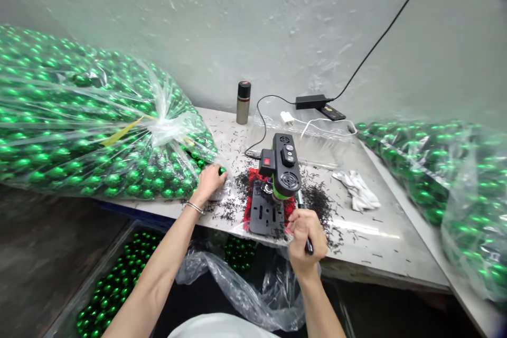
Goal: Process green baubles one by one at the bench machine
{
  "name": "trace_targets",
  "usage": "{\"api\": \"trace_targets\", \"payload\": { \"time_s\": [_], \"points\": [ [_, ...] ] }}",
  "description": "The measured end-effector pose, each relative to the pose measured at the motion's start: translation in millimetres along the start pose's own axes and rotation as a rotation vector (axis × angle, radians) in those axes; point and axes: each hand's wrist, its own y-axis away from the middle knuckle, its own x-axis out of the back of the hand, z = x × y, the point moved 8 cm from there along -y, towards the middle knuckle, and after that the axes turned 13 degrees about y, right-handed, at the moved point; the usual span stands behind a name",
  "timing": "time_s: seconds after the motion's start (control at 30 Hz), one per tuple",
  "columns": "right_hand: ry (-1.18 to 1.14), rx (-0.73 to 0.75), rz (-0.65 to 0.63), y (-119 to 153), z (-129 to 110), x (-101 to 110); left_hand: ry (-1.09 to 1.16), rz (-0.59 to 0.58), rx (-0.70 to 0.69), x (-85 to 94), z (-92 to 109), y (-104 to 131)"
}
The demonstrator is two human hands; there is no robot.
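Tabletop: clear bag point(79, 127) crammed with green balls point(35, 163), left hand point(209, 179) reaching in.

Balls point(59, 158) in clear bag: glossy green. Machine point(283, 166): black, green body, red switch. Mat point(253, 195) beneath: red. Flask point(243, 102): grey, black cap. Cloth point(358, 190): white. Shavings point(320, 200): black. Tabletop point(388, 237): pale grey.
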Motion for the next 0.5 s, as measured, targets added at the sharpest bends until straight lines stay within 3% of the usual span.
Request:
{"api": "trace_targets", "payload": {
  "time_s": [0.1, 0.2, 0.33, 0.5],
  "points": [
    [0.005, 0.017, -0.003, -0.2, -1.9, -0.2, 0.096, -0.046, 0.106, -0.4, -2.9, 5.2],
    [0.001, 0.009, -0.002, 1.4, -0.7, -1.3, 0.535, -0.099, 0.304, -9.3, -10.5, 28.7],
    [0.003, -0.024, 0.006, 0.5, 1.5, -0.7, 0.961, -0.169, 0.501, -42.7, -14.2, 70.7],
    [0.038, -0.027, -0.022, -13.8, -4.6, 3.0, 0.985, -0.193, 0.525, -89.7, -17.7, 100.8]
  ]
}}
